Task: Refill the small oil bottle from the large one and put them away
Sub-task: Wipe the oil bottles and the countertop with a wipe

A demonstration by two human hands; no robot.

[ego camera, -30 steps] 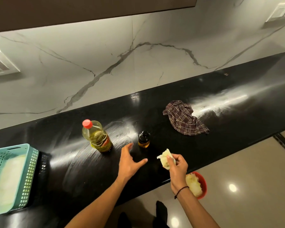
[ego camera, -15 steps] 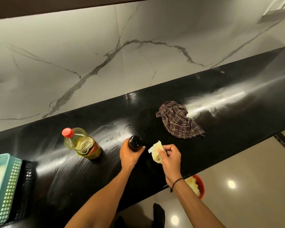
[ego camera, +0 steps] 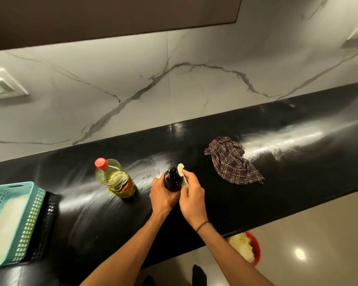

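The small dark oil bottle [ego camera: 172, 180] with a black cap is gripped by my left hand [ego camera: 162, 197] above the black counter [ego camera: 277, 182]. My right hand [ego camera: 191, 198] pinches a crumpled pale tissue [ego camera: 181, 172] and holds it against the bottle's right side. The large oil bottle [ego camera: 116, 179], clear with yellow oil and a red cap, stands upright on the counter just left of my left hand, untouched.
A checked cloth [ego camera: 233, 161] lies crumpled to the right. A teal perforated basket [ego camera: 29, 223] sits at the left end beside a black one [ego camera: 46, 221]. A red bin [ego camera: 253, 251] with crumpled paper stands on the floor below the counter edge. Marble wall behind.
My left hand reached the small bottle, closed round it and lifted it slightly. My right hand brought the tissue from the counter's front edge up against the bottle.
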